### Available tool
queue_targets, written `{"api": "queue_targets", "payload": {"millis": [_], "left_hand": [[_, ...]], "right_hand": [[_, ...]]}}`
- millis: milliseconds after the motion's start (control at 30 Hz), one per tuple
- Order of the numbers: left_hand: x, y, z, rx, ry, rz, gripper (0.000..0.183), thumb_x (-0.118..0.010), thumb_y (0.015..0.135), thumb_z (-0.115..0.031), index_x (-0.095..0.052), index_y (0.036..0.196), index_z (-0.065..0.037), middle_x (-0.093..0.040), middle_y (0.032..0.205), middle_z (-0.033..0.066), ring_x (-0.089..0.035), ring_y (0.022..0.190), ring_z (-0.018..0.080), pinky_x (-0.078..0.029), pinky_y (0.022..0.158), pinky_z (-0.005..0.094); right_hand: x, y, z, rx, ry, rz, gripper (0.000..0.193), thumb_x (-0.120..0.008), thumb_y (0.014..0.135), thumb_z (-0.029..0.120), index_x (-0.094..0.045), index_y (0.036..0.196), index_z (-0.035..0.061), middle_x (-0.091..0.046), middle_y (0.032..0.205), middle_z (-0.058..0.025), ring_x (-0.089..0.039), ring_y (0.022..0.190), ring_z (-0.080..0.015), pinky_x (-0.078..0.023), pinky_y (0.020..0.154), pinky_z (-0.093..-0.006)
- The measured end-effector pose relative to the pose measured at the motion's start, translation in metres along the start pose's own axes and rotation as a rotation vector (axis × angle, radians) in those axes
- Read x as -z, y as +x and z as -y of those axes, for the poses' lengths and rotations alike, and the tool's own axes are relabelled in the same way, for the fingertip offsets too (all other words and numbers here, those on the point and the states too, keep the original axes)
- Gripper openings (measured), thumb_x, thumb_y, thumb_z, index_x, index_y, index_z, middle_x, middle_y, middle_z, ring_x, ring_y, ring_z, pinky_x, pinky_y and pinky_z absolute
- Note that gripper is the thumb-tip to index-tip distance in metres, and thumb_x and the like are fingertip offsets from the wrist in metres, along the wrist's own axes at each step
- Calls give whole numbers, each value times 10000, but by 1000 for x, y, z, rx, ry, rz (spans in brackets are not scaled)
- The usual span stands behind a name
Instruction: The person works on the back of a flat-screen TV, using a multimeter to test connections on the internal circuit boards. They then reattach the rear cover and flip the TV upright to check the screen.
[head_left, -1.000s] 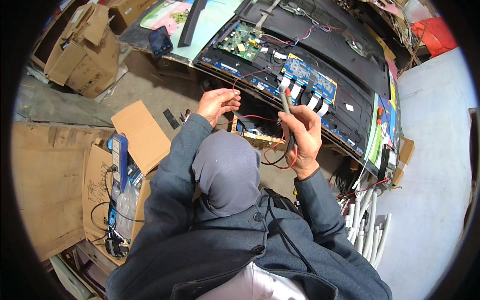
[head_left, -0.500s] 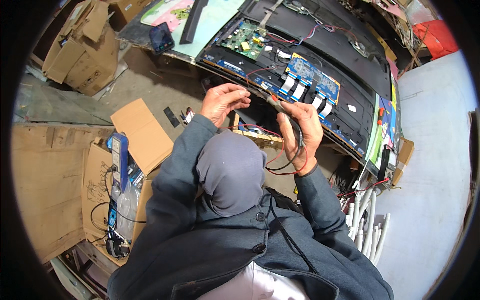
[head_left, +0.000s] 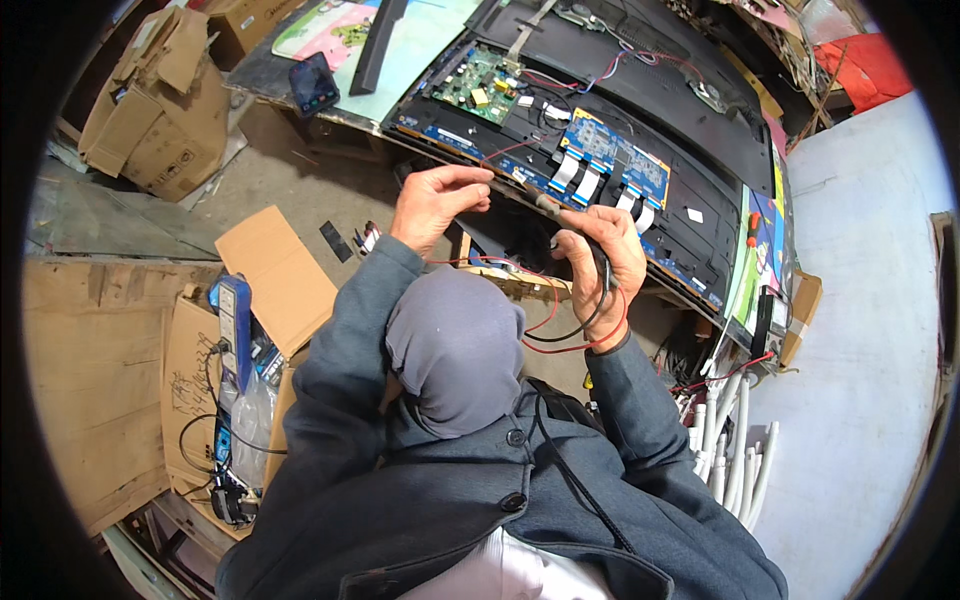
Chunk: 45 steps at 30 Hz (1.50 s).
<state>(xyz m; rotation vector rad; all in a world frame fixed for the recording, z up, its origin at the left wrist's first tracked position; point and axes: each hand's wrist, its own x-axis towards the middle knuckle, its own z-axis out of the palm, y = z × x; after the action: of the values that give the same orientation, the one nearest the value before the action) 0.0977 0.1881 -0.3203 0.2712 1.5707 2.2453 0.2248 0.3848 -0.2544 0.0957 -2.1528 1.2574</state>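
Grey probe (head_left: 548, 207), one visible, is located at the near edge of the dark panel (head_left: 690, 248), its tip directed to the left; contact with the panel cannot be determined. Right hand (head_left: 622, 265): one; fingers closed around the probe. Two leads, one red (head_left: 575, 351) and one black (head_left: 548, 341), loop below this hand. Left hand (head_left: 432, 208): one; thumb and index finger are near each other beside one thin red wire (head_left: 507, 150), but whether they grip it cannot be told. The panel lies on the surface (head_left: 420, 55) and carries one green circuit board (head_left: 470, 85) toward the left, one blue circuit board (head_left: 590, 135) near the middle, and four white ribbon cables (head_left: 587, 185) along the blue board's near side. At the left corner of the surface lies one phone (head_left: 313, 85), with one black strip (head_left: 376, 55) beside it. One red-handled screwdriver (head_left: 753, 230) lies at the right edge. Beyond the surface are a cardboard box (head_left: 170, 140), a blue-and-white power strip (head_left: 235, 325) and white tubes (head_left: 740, 470). Obstructions: the right hand covers the rear of the probe; the grey head covering (head_left: 455, 350) hides part of the floor.
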Motion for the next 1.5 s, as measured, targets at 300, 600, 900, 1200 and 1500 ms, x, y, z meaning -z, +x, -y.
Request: {"api": "queue_targets", "payload": {"millis": [300,600,900,1200,1500], "left_hand": [[1,-7,-9,98,-277,49,204,-679,978,-59,-655,1155,40,-726,1109,193,-741,1005,271,-629,891,359],[1,-9,-2,132,-275,59,213,-699,966,-68,-650,1152,24,-727,1109,188,-737,1026,273,-617,928,367],[-6,-12,0,30,-118,52,287,-688,984,-89,-630,1237,34,-733,1128,191,-734,1048,259,-605,943,351],[-1,-14,8,79,-182,50,255,-672,990,-67,-644,1227,23,-739,1121,178,-740,1029,254,-605,939,354],[0,-16,13,17,-130,40,262,-696,973,-64,-669,1215,31,-747,1118,180,-742,1010,233,-608,913,339]], "right_hand": [[-1,10,5,-153,249,-15,173,-762,869,-38,-678,1017,-10,-593,1027,-72,-713,794,-146,-583,688,-245],[-2,9,12,-328,213,19,235,-692,972,100,-675,1182,-4,-734,921,-83,-657,734,-101,-521,666,-236],[-3,7,14,-296,121,7,203,-756,919,85,-739,1111,22,-738,947,-57,-657,763,-94,-526,711,-239],[-7,7,16,14,-23,93,178,-781,880,36,-745,1053,18,-721,933,-105,-682,784,-166,-527,702,-275],[-11,1,11,64,-50,133,191,-792,872,52,-735,1051,16,-729,958,-125,-702,814,-215,-551,729,-300]]}}
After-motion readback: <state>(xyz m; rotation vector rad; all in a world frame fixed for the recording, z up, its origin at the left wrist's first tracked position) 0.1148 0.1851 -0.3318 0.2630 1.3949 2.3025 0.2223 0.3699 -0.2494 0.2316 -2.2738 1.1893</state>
